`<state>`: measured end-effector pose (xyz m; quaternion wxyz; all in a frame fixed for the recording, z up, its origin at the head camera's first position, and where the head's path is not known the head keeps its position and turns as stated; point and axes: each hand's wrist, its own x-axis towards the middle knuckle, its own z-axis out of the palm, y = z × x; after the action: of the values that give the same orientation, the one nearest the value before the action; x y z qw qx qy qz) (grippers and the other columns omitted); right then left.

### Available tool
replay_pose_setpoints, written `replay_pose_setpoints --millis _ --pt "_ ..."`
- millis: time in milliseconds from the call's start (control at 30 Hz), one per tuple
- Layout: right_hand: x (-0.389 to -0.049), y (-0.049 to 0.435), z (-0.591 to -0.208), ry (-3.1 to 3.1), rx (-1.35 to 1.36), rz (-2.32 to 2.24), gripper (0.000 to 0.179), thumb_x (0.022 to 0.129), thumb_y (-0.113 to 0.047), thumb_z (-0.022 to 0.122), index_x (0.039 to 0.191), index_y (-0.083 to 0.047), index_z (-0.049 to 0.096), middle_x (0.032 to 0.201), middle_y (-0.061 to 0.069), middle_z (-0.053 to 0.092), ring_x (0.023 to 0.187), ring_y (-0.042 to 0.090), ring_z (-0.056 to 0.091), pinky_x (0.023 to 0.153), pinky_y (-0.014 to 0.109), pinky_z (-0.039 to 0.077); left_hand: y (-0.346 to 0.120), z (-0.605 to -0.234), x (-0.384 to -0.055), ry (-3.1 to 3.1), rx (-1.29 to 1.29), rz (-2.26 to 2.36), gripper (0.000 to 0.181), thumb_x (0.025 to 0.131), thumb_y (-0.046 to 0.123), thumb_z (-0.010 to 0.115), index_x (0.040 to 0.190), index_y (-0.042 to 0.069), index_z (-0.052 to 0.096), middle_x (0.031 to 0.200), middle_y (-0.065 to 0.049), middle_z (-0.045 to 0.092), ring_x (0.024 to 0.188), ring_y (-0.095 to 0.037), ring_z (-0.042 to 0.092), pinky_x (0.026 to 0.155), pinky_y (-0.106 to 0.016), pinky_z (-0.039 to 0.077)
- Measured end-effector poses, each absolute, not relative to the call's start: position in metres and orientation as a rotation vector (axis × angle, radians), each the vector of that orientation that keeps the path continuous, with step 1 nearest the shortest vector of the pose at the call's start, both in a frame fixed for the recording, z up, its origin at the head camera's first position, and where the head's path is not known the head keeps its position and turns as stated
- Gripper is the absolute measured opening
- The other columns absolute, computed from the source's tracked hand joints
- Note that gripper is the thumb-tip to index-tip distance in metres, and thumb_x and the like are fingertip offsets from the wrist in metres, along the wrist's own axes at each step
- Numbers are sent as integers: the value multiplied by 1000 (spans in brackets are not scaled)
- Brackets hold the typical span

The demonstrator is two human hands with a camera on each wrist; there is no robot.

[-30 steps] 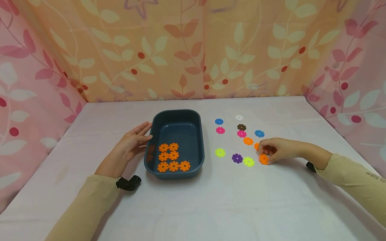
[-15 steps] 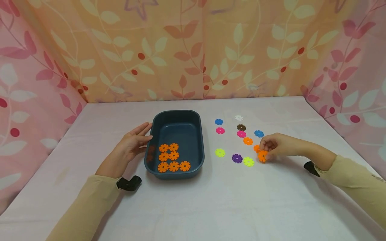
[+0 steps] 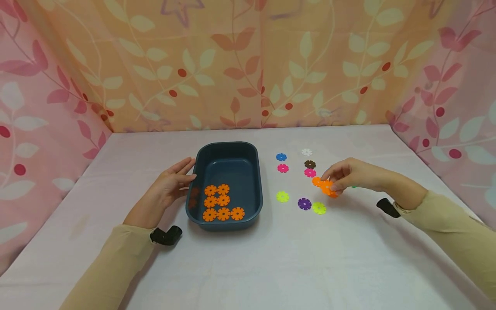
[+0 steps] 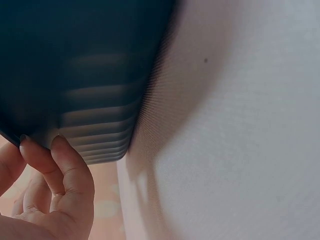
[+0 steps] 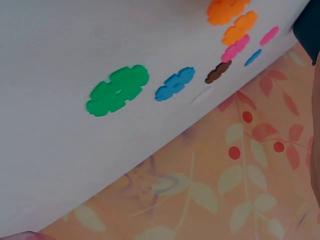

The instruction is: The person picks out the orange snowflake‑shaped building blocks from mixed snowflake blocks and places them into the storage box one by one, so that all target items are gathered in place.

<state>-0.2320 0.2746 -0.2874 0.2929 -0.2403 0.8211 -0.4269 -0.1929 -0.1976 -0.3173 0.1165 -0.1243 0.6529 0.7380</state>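
In the head view, my left hand point(image 3: 168, 185) holds the left rim of a dark blue rectangular basin point(image 3: 254, 172). In the left wrist view, its fingertips point(image 4: 60, 145) press the basin's outer wall just under the rim. Several orange flower-shaped discs point(image 3: 223, 214) lie at the near end inside the basin. Over to the right, my right hand point(image 3: 358, 174) pinches overlapping orange flower discs point(image 3: 328, 189) between thumb and fingers. Close by its fingertips, another orange disc point(image 3: 316, 181) lies on the cloth. The right wrist view leaves the hand mostly out.
Loose discs lie right of the basin: blue point(image 3: 281, 157), pink point(image 3: 283, 168), white point(image 3: 307, 152), brown point(image 3: 310, 164), lime point(image 3: 282, 196), purple point(image 3: 304, 204). A green disc point(image 5: 118, 91) and another blue disc point(image 5: 175, 84) show in the right wrist view. A patterned curtain point(image 3: 248, 64) stands behind.
My right hand has lifted an orange disc from the cloth and moved left and away, over the orange discs there. A green disc comes partly into sight behind it. My left hand stays.
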Motion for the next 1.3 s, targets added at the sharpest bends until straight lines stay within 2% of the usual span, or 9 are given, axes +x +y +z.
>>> replay_pose_setpoints --millis 233,467,733,967,1300 --pt "-237 258 -275 2182 -527 -1175 40 89 -6 69 124 11 59 93 12 67 84 24 66 82 36 54 -198 -316 -192 1908 -357 2162 69 97 -2 53 156 16 22 156 3 27 76 -10 54 79 -31 39" --pt "-241 240 -266 2153 -578 -1184 38 90 2 64 124 15 56 90 16 67 82 29 68 81 37 54 -197 -315 -193 1902 -370 2166 69 97 -2 53 156 17 22 156 3 27 77 -11 53 83 -33 38" --pt "-246 224 -262 2127 -602 -1219 37 90 2 64 124 15 56 92 16 70 80 35 66 80 37 54 -197 -315 -194 1883 -393 2174 69 97 -2 53 156 18 24 156 4 28 77 -12 52 86 -34 37" --pt "-250 211 -258 2158 -662 -1194 34 91 1 62 123 13 59 89 16 68 78 26 66 82 37 54 -196 -316 -194 1898 -405 2169 68 97 -1 53 155 19 25 155 4 30 79 -13 53 86 -34 38" --pt "-257 189 -257 2118 -724 -1222 34 91 -3 66 122 10 61 91 13 69 81 26 66 81 35 54 -197 -316 -193 1900 -394 2168 68 97 -1 53 156 19 24 156 4 28 80 -13 52 88 -35 37"
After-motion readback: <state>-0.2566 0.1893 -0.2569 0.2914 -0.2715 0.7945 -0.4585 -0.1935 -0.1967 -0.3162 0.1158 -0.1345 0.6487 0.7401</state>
